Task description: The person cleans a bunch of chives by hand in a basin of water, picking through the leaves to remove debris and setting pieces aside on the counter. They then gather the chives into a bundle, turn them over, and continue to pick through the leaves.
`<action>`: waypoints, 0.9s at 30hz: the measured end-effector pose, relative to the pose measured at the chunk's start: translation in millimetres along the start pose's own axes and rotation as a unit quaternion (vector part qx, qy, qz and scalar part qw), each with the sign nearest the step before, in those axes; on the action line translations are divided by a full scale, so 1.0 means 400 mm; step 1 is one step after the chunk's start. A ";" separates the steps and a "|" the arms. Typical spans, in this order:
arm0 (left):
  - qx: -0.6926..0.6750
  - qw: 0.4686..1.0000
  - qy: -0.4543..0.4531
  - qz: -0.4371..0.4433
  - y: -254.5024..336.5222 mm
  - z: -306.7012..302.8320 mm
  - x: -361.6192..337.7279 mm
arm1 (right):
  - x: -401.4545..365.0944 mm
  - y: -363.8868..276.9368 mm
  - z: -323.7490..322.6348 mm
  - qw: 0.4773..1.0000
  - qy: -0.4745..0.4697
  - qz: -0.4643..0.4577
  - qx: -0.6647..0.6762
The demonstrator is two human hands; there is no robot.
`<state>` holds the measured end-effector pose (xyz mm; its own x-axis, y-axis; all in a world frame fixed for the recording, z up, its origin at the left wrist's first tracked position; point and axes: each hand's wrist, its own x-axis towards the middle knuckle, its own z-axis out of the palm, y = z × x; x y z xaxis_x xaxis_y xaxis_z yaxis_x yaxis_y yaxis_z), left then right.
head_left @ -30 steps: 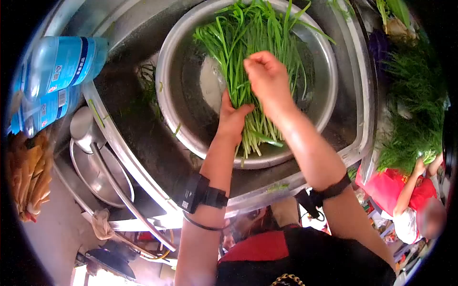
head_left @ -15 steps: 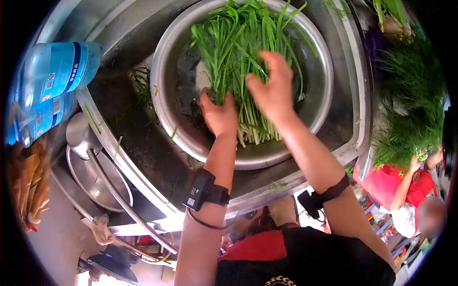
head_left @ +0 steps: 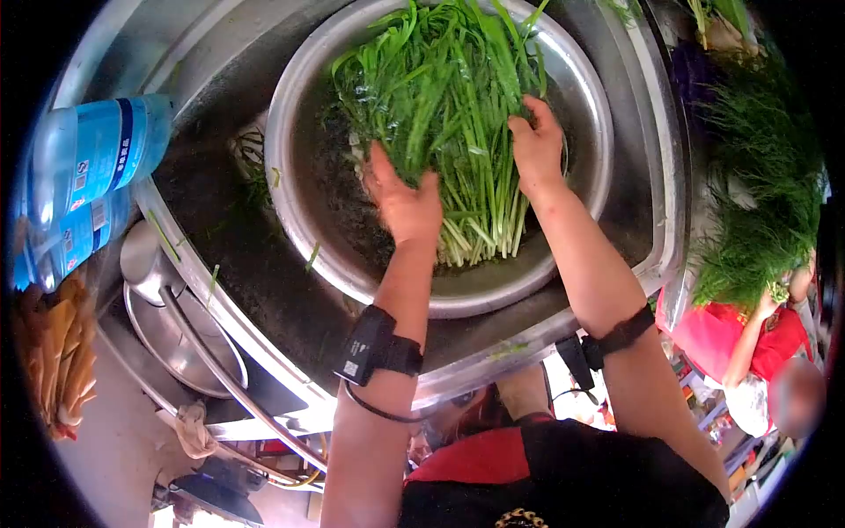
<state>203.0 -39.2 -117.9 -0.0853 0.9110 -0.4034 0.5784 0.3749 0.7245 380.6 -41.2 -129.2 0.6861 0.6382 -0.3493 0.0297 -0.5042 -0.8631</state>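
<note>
A bunch of garlic chives lies in a wide metal basin, wet, with green leaves spreading to the far rim and pale stem ends toward me. Water shows around them. My left hand is at the left side of the bunch, thumb and fingers apart, touching the leaves. At the right edge of the bunch is my right hand, loosely curved with a gap between thumb and fingers. Part of its fingertips is hard to make out against the leaves.
The basin stands in a metal sink with loose leaf scraps. To the left are blue-labelled bottles, a metal ladle and a metal bowl. Feathery dill lies at right, near a person in red.
My right hand has moved right, from above the chives to their right edge. My left hand remains at the left side. The leaves have shifted and spread leftward in the water.
</note>
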 end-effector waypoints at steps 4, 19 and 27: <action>-0.188 0.982 0.026 -0.025 -0.039 -0.011 0.019 | -0.007 -0.016 -0.001 0.999 0.010 -0.038 -0.024; -0.236 0.956 0.073 -0.160 -0.036 -0.026 0.023 | -0.070 -0.084 0.073 0.967 -0.121 -0.222 -0.013; -0.258 0.955 0.062 -0.134 -0.036 -0.027 0.021 | -0.034 -0.111 0.173 0.976 -0.157 -0.128 -0.076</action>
<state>185.4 -35.1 -125.7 -0.2880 0.7714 -0.5675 0.0487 0.6036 0.7958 319.6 12.8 -111.5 0.3854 0.8899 -0.2439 0.2958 -0.3695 -0.8809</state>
